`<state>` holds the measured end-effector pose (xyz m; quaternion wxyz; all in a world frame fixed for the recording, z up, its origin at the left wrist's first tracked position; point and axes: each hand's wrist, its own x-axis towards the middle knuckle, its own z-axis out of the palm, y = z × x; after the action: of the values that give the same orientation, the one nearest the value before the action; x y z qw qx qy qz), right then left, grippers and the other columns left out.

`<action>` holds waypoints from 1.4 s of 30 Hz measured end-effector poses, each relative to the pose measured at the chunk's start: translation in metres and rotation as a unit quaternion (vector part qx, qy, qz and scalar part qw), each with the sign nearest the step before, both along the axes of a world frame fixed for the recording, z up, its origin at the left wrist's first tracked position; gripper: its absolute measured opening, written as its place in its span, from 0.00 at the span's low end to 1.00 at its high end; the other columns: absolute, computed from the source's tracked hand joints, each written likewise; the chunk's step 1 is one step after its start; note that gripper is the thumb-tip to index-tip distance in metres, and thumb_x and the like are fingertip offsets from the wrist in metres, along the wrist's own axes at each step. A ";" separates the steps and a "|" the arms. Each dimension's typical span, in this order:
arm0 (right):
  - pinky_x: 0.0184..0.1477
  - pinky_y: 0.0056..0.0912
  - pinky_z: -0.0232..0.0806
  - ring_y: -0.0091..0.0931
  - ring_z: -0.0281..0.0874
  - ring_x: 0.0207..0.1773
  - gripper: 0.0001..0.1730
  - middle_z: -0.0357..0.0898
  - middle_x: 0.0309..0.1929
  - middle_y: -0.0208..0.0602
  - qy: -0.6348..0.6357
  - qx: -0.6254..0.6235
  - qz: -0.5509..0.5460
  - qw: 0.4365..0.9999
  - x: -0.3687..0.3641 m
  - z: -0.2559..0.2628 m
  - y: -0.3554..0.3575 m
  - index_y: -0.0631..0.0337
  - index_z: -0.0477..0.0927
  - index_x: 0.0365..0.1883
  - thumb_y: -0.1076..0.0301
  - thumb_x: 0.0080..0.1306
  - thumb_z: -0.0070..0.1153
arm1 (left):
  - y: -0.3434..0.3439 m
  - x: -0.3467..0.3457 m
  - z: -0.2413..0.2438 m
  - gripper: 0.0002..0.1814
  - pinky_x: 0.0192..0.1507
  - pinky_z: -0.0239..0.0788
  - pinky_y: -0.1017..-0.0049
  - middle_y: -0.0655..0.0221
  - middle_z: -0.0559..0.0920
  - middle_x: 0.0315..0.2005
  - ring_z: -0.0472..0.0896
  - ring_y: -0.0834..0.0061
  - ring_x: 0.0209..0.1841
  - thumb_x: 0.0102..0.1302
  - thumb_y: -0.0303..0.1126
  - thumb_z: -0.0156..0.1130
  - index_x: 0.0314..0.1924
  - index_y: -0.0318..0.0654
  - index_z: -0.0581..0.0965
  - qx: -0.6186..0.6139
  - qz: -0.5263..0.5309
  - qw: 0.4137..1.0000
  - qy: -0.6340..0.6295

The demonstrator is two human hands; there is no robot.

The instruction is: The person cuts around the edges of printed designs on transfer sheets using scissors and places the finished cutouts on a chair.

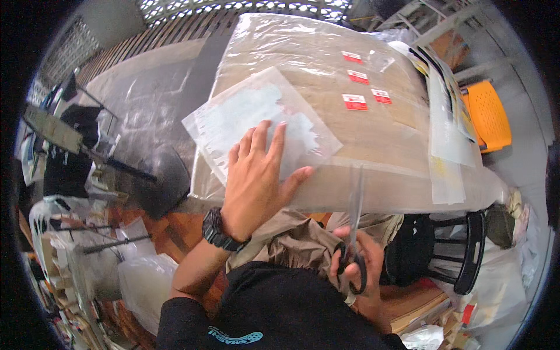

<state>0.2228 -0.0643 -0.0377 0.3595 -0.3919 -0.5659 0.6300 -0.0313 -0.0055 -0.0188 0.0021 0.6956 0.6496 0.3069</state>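
A translucent sheet (pixel 258 103) with a pale blue printed area lies at an angle on the plastic-covered table (pixel 385 144). My left hand (pixel 258 183), with a black watch on its wrist, rests on the sheet, palm down and fingers apart. At the table's front edge, over my lap, my right hand (pixel 365 256) grips a pair of scissors (pixel 356 205) by the black handles. The scissor blades point away from me and look slightly blurred. They appear nearly closed, with no material between them.
Several red-and-white cards (pixel 355 102) lie right of the sheet. Printed film sheets (pixel 446 170) hang near the table's right end. An orange chair (pixel 488 116) stands beyond, and a black chair (pixel 459 253) is at my right. A heat-press-like machine (pixel 148 179) stands at the left.
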 end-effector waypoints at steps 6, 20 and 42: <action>0.36 0.23 0.72 0.21 0.80 0.33 0.33 0.82 0.31 0.38 0.058 -0.175 0.066 0.981 0.012 -0.013 -0.022 0.67 0.71 0.51 0.47 0.64 0.68 | 0.032 -0.049 -0.005 0.40 0.73 0.50 0.53 0.49 0.63 0.71 0.60 0.46 0.74 0.60 0.56 0.67 0.67 0.40 0.71 -0.121 -0.237 0.962 0.058; 0.29 0.20 0.69 0.19 0.80 0.24 0.36 0.81 0.21 0.32 -0.085 -0.126 0.012 0.988 -0.023 0.010 -0.010 0.74 0.70 0.59 0.48 0.69 0.62 | 0.007 0.003 -0.014 0.44 0.76 0.41 0.49 0.50 0.56 0.75 0.52 0.47 0.77 0.57 0.51 0.72 0.70 0.43 0.67 -0.128 -0.066 0.990 0.006; 0.28 0.20 0.72 0.18 0.80 0.25 0.33 0.79 0.21 0.31 -0.127 -0.139 -0.018 0.982 -0.030 0.016 -0.016 0.74 0.72 0.57 0.52 0.68 0.63 | 0.011 0.011 -0.022 0.47 0.75 0.43 0.52 0.41 0.60 0.71 0.54 0.43 0.75 0.57 0.64 0.66 0.66 0.34 0.71 -0.085 -0.042 0.995 0.039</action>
<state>0.1926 -0.0805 -0.0213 0.2379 -0.5255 -0.5063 0.6410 -0.0201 0.0056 -0.0405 0.0491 0.7311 0.6430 0.2228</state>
